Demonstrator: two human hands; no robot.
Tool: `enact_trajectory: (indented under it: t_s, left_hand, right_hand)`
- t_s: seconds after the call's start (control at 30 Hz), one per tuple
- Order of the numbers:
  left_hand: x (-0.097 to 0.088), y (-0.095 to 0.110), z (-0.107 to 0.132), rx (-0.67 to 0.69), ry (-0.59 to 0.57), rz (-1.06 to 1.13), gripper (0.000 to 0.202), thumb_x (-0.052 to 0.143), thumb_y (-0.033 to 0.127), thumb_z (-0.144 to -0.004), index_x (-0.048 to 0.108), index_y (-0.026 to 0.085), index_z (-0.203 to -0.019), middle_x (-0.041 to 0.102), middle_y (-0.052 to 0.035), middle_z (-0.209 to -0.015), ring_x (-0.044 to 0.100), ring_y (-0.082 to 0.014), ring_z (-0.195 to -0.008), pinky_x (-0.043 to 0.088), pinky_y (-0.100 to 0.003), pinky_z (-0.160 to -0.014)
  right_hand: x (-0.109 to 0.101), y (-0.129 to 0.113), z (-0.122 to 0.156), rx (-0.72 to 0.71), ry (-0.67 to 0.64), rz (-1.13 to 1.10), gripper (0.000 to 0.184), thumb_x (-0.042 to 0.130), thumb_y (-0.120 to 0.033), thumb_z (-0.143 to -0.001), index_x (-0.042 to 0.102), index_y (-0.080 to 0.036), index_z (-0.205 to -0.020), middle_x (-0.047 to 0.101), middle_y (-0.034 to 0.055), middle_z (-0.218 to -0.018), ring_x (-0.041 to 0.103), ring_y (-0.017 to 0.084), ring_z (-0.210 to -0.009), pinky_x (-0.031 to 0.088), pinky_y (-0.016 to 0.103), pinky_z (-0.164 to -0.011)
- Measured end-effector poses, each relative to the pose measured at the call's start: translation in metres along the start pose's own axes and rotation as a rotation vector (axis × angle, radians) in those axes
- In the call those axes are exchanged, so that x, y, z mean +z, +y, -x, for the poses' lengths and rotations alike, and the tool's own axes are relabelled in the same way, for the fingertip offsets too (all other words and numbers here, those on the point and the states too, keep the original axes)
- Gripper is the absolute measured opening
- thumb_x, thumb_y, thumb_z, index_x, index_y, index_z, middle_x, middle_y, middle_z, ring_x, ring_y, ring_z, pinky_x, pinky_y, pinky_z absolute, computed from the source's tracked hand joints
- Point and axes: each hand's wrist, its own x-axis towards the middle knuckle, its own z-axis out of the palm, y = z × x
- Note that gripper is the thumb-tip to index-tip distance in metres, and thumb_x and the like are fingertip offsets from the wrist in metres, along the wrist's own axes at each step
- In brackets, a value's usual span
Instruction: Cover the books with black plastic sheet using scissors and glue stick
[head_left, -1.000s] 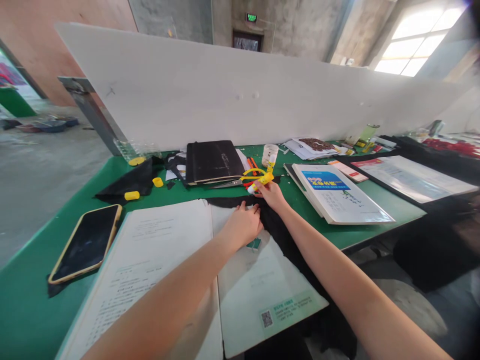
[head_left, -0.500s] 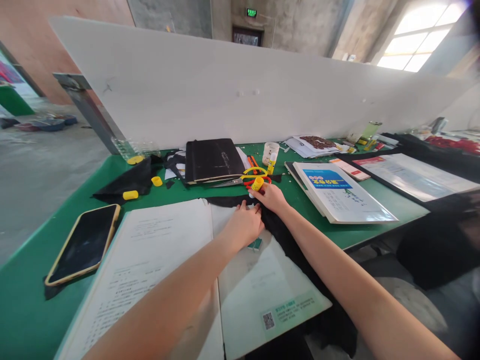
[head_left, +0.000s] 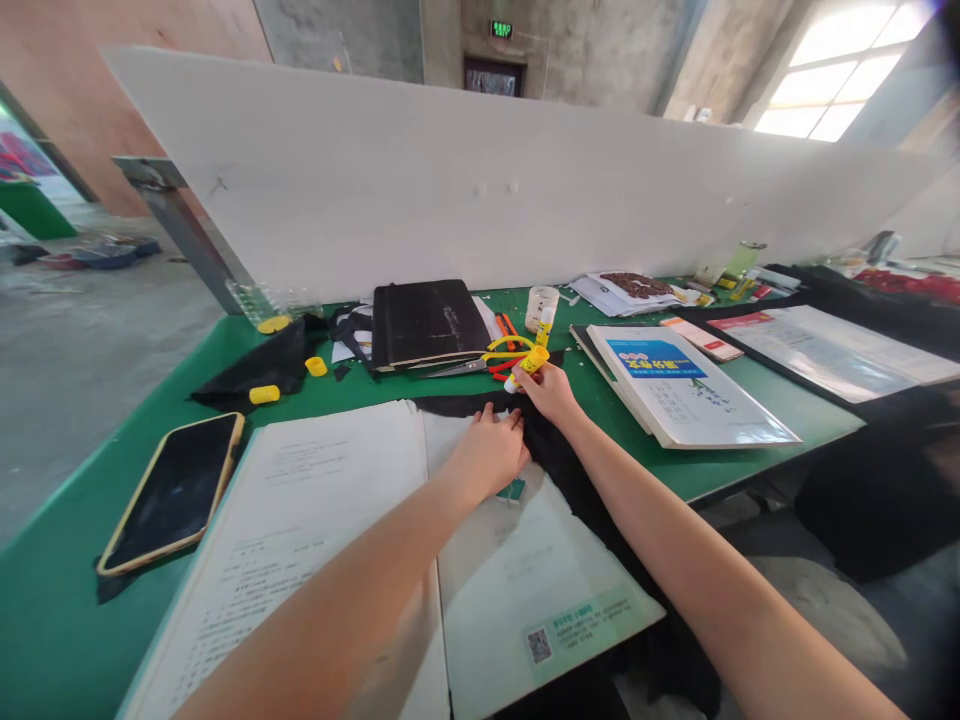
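My right hand [head_left: 551, 393] grips a yellow glue stick [head_left: 527, 367], its white tip pointing down-left at a strip of black cloth [head_left: 450, 404]. My left hand [head_left: 487, 450] lies flat, fingers stretched out, pressing that cloth onto an open white booklet [head_left: 330, 500]. The cloth runs on under my right forearm and off the table's near edge. Yellow-handled scissors [head_left: 491, 358] lie just behind the glue stick.
A phone [head_left: 174, 490] lies on the green table [head_left: 60, 600] at the left. Behind it are black cloth scraps [head_left: 259, 365], yellow caps [head_left: 264, 394] and a black notebook [head_left: 424, 320]. Books [head_left: 679, 385] lie at the right; a white board [head_left: 450, 190] stands behind.
The glue stick in my right hand tipped down to the cloth, then lifted and angled up again. My left hand stays pressed on the cloth.
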Motion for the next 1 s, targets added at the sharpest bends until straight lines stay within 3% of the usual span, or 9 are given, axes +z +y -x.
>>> enact_trajectory:
  t_s: [0.1,0.3,0.43,0.57,0.87,1.0]
  left_hand:
    - [-0.001,0.001,0.000,-0.005,0.006,0.000,0.043,0.036,0.026,-0.091,0.052,0.011,-0.129,0.051,-0.0105,-0.135,0.045,-0.0391,-0.121,0.040,-0.054,-0.096]
    - [-0.003,0.002,0.001,0.001,0.005,0.007,0.042,0.038,0.025,-0.090,0.052,0.011,-0.128,0.054,-0.0120,-0.131,0.046,-0.0372,-0.120,0.040,-0.052,-0.097]
    - [-0.004,0.001,0.000,0.006,-0.007,-0.004,0.043,0.038,0.025,-0.091,0.052,0.011,-0.129,0.052,-0.0105,-0.135,0.046,-0.0374,-0.121,0.039,-0.050,-0.098]
    - [-0.004,0.001,-0.001,-0.004,-0.021,0.003,0.043,0.037,0.025,-0.092,0.051,0.011,-0.130,0.050,-0.0097,-0.137,0.046,-0.0366,-0.121,0.039,-0.050,-0.099]
    - [-0.004,0.001,0.001,0.031,0.031,-0.005,0.039,0.038,0.023,-0.090,0.056,0.010,-0.122,0.058,-0.0127,-0.125,0.049,-0.0355,-0.117,0.041,-0.049,-0.096]
    - [-0.008,0.002,0.000,0.025,-0.002,0.009,0.038,0.037,0.023,-0.091,0.060,0.011,-0.118,0.059,-0.0110,-0.124,0.053,-0.0326,-0.112,0.040,-0.048,-0.098]
  right_hand:
    - [0.001,-0.005,0.004,-0.039,-0.063,0.179,0.040,0.052,-0.054,-0.082,0.062,-0.018,-0.069,0.063,0.0050,-0.061,0.058,0.017,-0.057,0.036,0.025,-0.051]
    - [0.007,-0.010,0.004,-0.115,-0.069,0.369,0.042,0.049,-0.058,-0.082,0.057,-0.020,-0.067,0.062,0.0038,-0.063,0.055,0.016,-0.058,0.028,0.026,-0.050]
    - [0.004,-0.002,0.001,-0.026,-0.036,0.241,0.047,0.044,-0.060,-0.084,0.053,-0.020,-0.061,0.060,0.0043,-0.058,0.055,0.016,-0.055,0.031,0.026,-0.050]
    - [-0.001,0.002,0.001,-0.009,-0.019,0.105,0.046,0.041,-0.059,-0.086,0.059,-0.019,-0.072,0.062,0.0037,-0.061,0.056,0.015,-0.056,0.036,0.025,-0.052]
    - [0.001,-0.013,0.009,-0.150,-0.163,0.398,0.040,0.049,-0.055,-0.084,0.062,-0.017,-0.078,0.065,0.0049,-0.068,0.058,0.016,-0.062,0.031,0.024,-0.053]
    - [0.004,-0.010,0.006,-0.118,-0.122,0.324,0.040,0.050,-0.056,-0.083,0.062,-0.018,-0.077,0.065,0.0056,-0.070,0.060,0.018,-0.065,0.034,0.025,-0.055]
